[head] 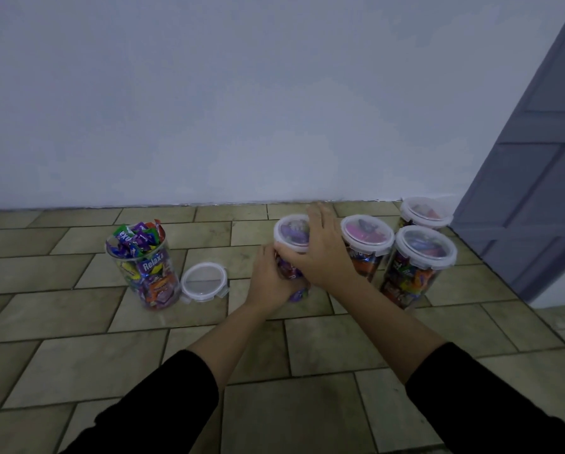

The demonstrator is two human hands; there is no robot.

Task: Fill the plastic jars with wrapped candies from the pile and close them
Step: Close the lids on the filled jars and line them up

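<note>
Grip, left hand (271, 276): you are grasping the centre jar (287, 268) low on its left side, fingers curling round the clear wall.
Grip, right hand (322, 250): you are laying it released over the fitted lid (291, 232), fingers stretching flat across the lid's right half and the palm covering the jar's right shoulder.
Centre jar: it is standing upright on the tiled floor (78, 348) in the middle of the frame, showing purple wrappers between your two hands.
Open jar (145, 273): it is standing at centre left, well apart from your hands, with wrapped candies (135, 239) heaping above its rim.
Loose lid (204, 281): it is lying flat on the floor just beside the open jar, on that jar's right.
Closed jars: three filled ones are standing in a cluster at centre right, one (366, 244) just beside your right hand, one (418, 263) further right and nearer you, one (425, 213) behind them by the wall (242, 93).
Door (536, 165): it is filling the right edge of the frame, behind the cluster.
Sleeves (163, 404): dark cuffs are ending partway up both your forearms at the bottom of the frame.
</note>
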